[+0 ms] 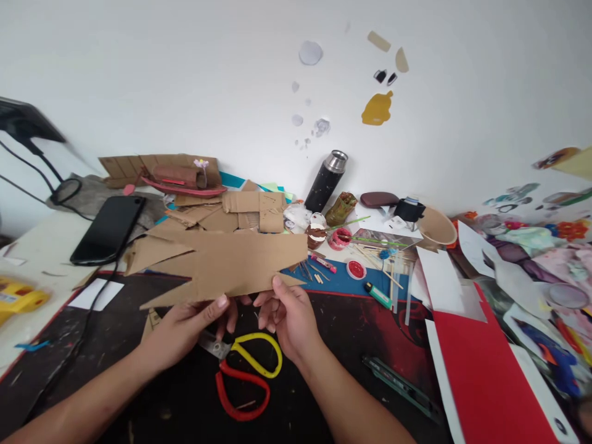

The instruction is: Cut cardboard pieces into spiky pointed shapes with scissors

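Note:
A flat piece of brown cardboard (250, 262) with pointed, notched ends is held up above the dark mat. My left hand (187, 327) grips its lower edge, thumb on the near face and fingers behind. At the lower right part of the same edge, my right hand (291, 314) pinches it with the thumb in front; its other fingers curl below. Beneath the hands lie scissors (222, 351) with one yellow and one red handle, their blades partly hidden by my left hand. A small cardboard scrap (150, 324) shows beside my left hand.
A green utility knife (400, 388) lies on the mat at right, near red card (485, 376). Behind stand a black flask (326, 182), an open red paint pot (340, 238) and cardboard scraps (254, 203). A phone (108, 229) and its cable are at left; a green lighter (378, 295) lies right.

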Demonstrator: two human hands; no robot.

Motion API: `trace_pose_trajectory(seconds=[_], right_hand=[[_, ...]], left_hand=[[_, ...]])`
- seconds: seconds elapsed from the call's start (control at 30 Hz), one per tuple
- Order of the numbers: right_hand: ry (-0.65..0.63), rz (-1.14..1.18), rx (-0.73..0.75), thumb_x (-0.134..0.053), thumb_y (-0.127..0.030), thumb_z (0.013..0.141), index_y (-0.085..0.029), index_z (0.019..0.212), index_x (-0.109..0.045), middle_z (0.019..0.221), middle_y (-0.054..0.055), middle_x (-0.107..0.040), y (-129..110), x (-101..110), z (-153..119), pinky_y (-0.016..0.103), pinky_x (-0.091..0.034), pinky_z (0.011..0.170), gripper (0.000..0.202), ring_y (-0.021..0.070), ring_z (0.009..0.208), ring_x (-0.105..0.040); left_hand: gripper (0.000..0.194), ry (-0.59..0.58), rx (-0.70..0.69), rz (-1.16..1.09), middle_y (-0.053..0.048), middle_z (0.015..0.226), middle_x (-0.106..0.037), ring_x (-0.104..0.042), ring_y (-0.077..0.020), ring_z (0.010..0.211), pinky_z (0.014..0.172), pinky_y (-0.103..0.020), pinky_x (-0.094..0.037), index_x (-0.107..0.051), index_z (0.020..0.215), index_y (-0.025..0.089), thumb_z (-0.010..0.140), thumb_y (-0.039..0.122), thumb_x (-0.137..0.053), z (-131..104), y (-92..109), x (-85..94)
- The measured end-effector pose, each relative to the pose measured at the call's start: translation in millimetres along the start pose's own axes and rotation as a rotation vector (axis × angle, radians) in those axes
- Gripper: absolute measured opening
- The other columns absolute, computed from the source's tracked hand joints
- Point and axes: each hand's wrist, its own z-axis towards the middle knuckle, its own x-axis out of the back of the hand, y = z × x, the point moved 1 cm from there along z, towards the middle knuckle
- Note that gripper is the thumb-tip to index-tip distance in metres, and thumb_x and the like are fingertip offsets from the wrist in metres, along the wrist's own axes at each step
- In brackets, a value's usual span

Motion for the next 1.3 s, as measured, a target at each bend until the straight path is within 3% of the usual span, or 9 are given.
trace_pose_trajectory(seconds=[0.13, 0.3, 0.47, 0.63, 0.9, 1.17, 1.3], right_hand=[[-0.025, -0.019, -0.007, -0.084, -0.081, 0.082, -0.013, 0.07, -0.078, 0.058, 0.008, -0.07, 3.1, -1.6, -1.9, 0.019, -0.027, 0.038, 0.069, 0.0111, 0.041, -0.057], [-0.044, -0.034, -0.029, -0.084, -0.081, 0.083, -0.014, 0.071, -0.077, 0.06, 0.008, -0.071, 6.4, -3.4, -3.5, 0.019, -0.029, 0.037, 0.069, 0.011, 0.042, -0.057], [-0.056, -0.009, -0.034, -0.086, -0.082, 0.081, -0.014, 0.066, -0.076, 0.061, 0.008, -0.073, 8.3, -4.1, -2.7, 0.017, -0.028, 0.036, 0.07, 0.0095, 0.04, -0.056], [-0.055, 0.012, -0.049, -0.089, -0.082, 0.078, -0.013, 0.074, -0.082, 0.067, 0.01, -0.077, 9.2, -4.6, -2.2, 0.016, -0.03, 0.035, 0.07, 0.0097, 0.041, -0.058], [-0.074, -0.013, -0.047, -0.085, -0.083, 0.082, -0.014, 0.065, -0.077, 0.053, 0.004, -0.065, 9.7, -4.3, -2.8, 0.017, -0.03, 0.036, 0.071, 0.0094, 0.04, -0.055], [-0.085, -0.025, -0.037, -0.086, -0.084, 0.08, -0.015, 0.061, -0.072, 0.058, 0.007, -0.07, 11.7, -3.1, -0.6, 0.017, -0.029, 0.036, 0.073, 0.0099, 0.041, -0.056], [-0.089, -0.047, -0.044, -0.087, -0.086, 0.077, -0.015, 0.06, -0.073, 0.053, 0.006, -0.067, 10.4, -2.2, 0.6, 0.017, -0.03, 0.036, 0.074, 0.0097, 0.04, -0.054]], left_hand=[[0.062, 0.046, 0.013, -0.125, -0.009, 0.072, -0.075, -0.064, -0.0221, 0.064, 0.061, -0.031, -0.052, -0.083, 0.081, 0.02, 0.099, 0.076, -0.063, 2.6, -5.8, 1.0], [0.058, 0.064, 0.044, -0.123, -0.01, 0.074, -0.076, -0.066, -0.0246, 0.07, 0.063, -0.031, -0.053, -0.081, 0.076, 0.021, 0.099, 0.072, -0.065, 0.1, -14.6, 3.9], [0.064, 0.046, -0.043, -0.164, -0.009, 0.074, -0.073, -0.065, -0.0229, 0.068, 0.061, -0.032, -0.053, -0.079, 0.075, 0.019, 0.096, 0.078, -0.066, 0.6, -13.1, 1.5], [0.063, 0.055, 0.016, -0.132, -0.008, 0.072, -0.074, -0.062, -0.0211, 0.064, 0.063, -0.033, -0.053, -0.08, 0.077, 0.019, 0.101, 0.075, -0.061, 0.7, -12.9, 0.9], [0.052, 0.077, 0.012, -0.056, -0.006, 0.073, -0.075, -0.064, -0.0213, 0.067, 0.06, -0.031, -0.053, -0.082, 0.079, 0.02, 0.09, 0.071, -0.078, -0.4, -13.7, 3.7], [0.06, 0.072, -0.102, -0.299, -0.01, 0.075, -0.075, -0.067, -0.023, 0.068, 0.055, -0.03, -0.053, -0.084, 0.091, 0.017, 0.088, 0.077, -0.079, 2.4, -3.4, -4.0], [0.064, 0.119, -0.056, -0.317, -0.009, 0.07, -0.074, -0.066, -0.0223, 0.065, 0.055, -0.031, -0.053, -0.084, 0.083, 0.016, 0.085, 0.08, -0.08, 4.6, 2.6, -6.9]])
